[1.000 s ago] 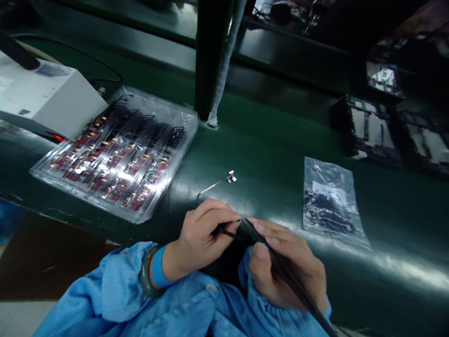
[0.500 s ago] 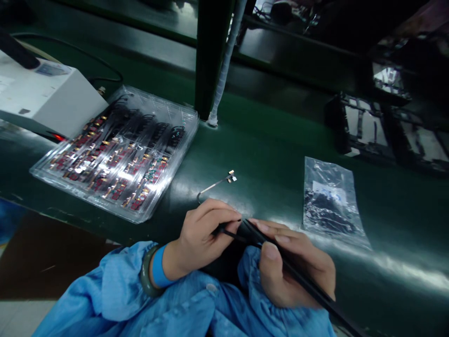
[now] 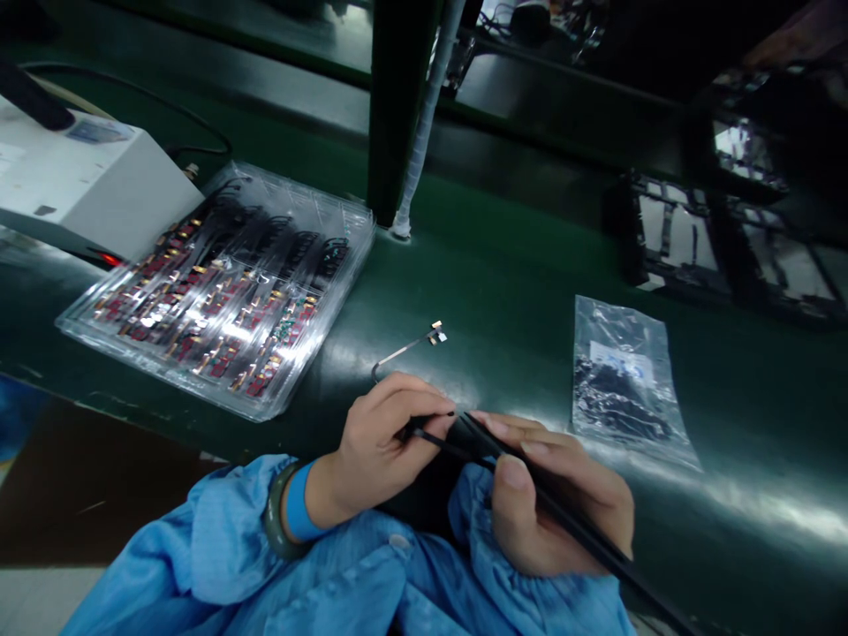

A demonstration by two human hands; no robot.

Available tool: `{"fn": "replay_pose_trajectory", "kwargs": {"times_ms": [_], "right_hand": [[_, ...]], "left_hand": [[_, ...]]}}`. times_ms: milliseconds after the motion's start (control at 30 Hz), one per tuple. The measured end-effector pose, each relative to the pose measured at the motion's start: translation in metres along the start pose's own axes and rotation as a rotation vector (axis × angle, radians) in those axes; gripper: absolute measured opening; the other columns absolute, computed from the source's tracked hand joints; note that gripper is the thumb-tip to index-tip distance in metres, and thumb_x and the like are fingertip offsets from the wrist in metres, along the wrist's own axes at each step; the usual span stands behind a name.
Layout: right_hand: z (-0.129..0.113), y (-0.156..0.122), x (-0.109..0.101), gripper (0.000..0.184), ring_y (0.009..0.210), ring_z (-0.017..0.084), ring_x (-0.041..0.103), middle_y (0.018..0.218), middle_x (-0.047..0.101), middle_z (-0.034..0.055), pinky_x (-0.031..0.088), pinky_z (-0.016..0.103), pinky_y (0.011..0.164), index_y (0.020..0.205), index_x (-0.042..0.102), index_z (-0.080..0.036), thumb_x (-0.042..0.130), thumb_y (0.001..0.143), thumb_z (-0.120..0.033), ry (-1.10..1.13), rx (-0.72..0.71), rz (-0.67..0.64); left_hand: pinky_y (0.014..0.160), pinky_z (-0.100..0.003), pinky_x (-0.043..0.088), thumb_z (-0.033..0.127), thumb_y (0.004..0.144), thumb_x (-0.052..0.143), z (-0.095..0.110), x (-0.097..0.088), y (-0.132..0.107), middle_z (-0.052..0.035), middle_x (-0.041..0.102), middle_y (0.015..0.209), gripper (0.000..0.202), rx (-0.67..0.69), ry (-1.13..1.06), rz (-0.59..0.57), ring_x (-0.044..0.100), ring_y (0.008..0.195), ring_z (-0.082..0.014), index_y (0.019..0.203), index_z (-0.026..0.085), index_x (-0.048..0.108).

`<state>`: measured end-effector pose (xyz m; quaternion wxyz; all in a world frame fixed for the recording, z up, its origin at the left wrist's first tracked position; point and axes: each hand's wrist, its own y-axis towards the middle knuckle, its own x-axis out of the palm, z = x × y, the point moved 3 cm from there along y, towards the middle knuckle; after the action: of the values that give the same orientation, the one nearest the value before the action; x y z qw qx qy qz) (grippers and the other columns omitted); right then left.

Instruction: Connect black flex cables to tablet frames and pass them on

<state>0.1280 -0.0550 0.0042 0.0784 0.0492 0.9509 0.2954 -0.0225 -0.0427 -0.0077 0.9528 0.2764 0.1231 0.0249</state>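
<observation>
My left hand is closed in a pinch, with a tiny black piece at its fingertips. A thin black strip runs from under these fingers toward my right hand; its far end is hidden. My right hand grips long black tweezers, whose pointed tip lies close to the left fingertips. Beyond my left hand, a thin flex cable with small gold connectors lies on the green bench. Its near end passes behind my left hand.
A clear plastic tray holds many small flex parts at left, beside a white box-shaped device. A clear bag of black pieces lies at right. Black-framed units stand farther back. A green post rises mid-bench.
Both hands have barely shifted and keep their grips. The black-framed units at the back right have moved slightly left. The tray, bag and flex cable stay put.
</observation>
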Motion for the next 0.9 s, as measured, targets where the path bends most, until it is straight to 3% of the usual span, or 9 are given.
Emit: {"fn": "replay_pose_trajectory", "kwargs": {"times_ms": [267, 600, 900], "right_hand": [[0.0038, -0.0040, 0.0008, 0.033, 0.089, 0.022, 0.070, 0.096, 0.069, 0.0042, 0.060, 0.041, 0.078, 0.106, 0.060, -0.017, 0.062, 0.077, -0.002, 0.098, -0.028, 0.042], [0.0059, -0.0034, 0.0024, 0.036, 0.090, 0.022, 0.070, 0.098, 0.070, 0.0035, 0.062, 0.040, 0.075, 0.108, 0.060, -0.020, 0.061, 0.076, -0.003, 0.068, -0.045, -0.033], [0.0048, -0.0078, 0.0005, 0.039, 0.091, 0.026, 0.070, 0.102, 0.071, 0.0041, 0.063, 0.043, 0.071, 0.111, 0.061, -0.022, 0.064, 0.075, -0.006, 0.006, -0.117, -0.002]], "left_hand": [[0.067, -0.022, 0.056, 0.009, 0.083, 0.061, -0.0009, 0.0000, -0.0006, -0.0048, 0.065, 0.085, 0.014, -0.006, -0.053, 0.002, 0.064, 0.077, -0.0118, 0.095, 0.016, 0.064], [0.067, -0.022, 0.056, 0.009, 0.083, 0.061, -0.0008, -0.0005, -0.0017, -0.0053, 0.065, 0.085, 0.013, 0.016, -0.058, -0.004, 0.064, 0.077, -0.0118, 0.095, 0.015, 0.064], [0.068, -0.022, 0.055, 0.007, 0.082, 0.062, -0.0006, -0.0010, -0.0011, -0.0059, 0.065, 0.085, 0.014, 0.016, -0.077, 0.013, 0.064, 0.077, -0.0123, 0.094, 0.014, 0.065]]}}
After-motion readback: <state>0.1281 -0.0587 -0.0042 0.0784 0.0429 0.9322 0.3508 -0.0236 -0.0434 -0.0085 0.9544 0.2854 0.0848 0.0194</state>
